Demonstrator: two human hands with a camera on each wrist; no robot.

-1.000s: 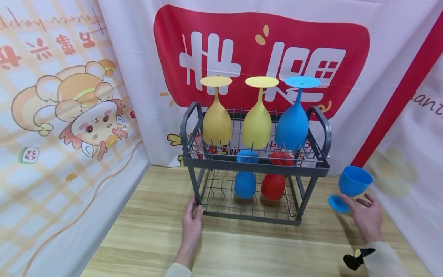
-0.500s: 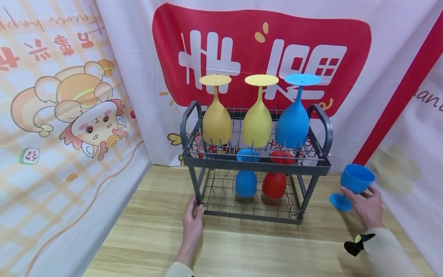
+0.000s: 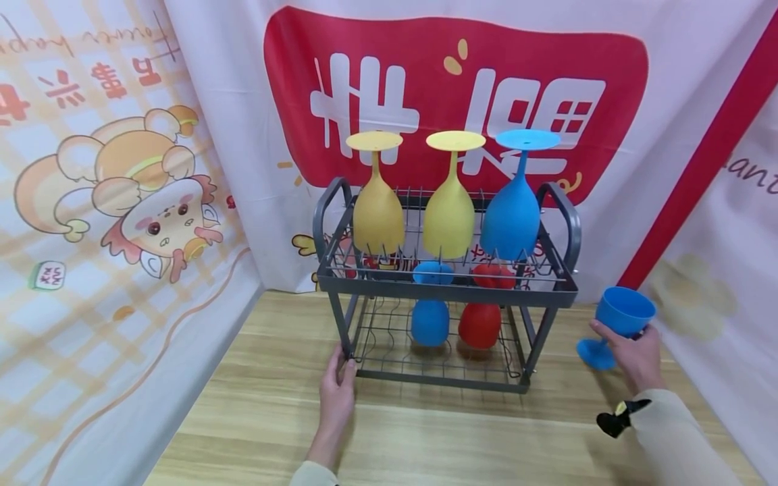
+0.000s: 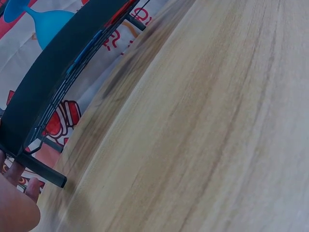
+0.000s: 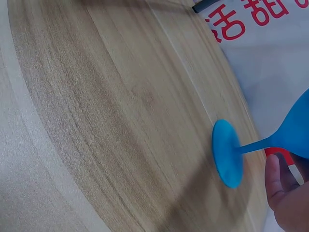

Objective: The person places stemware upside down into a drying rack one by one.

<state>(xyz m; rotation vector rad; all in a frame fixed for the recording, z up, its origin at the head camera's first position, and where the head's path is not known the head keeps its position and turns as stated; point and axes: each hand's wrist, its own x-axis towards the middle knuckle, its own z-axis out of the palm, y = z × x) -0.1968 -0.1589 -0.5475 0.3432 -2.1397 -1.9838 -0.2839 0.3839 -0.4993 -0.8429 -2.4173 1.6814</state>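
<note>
My left hand (image 3: 338, 388) holds the front left leg of a dark grey two-tier wire rack (image 3: 446, 291), low down near the table. In the left wrist view, its fingertips (image 4: 14, 170) show around that leg. At the right, my right hand (image 3: 635, 354) grips a blue plastic goblet (image 3: 626, 312) by the bowl, rim up and slightly tilted. The goblet's round foot (image 5: 227, 153) is close over the table, with a shadow beside it. Upside down on the top tier stand an orange-yellow goblet (image 3: 379, 217), a yellow goblet (image 3: 449, 223) and another blue goblet (image 3: 512, 223).
On the lower tier, a smaller blue goblet (image 3: 430, 322) and a red goblet (image 3: 480, 325) stand upside down. The wooden table (image 3: 425, 439) meets printed curtains (image 3: 237, 101) at the back and both sides. Curved handles (image 3: 568, 226) rise at both rack ends.
The fingers of my right hand have drawn in closer round the goblet's bowl, and the hand has shifted slightly up and left. My left hand stays at the rack leg.
</note>
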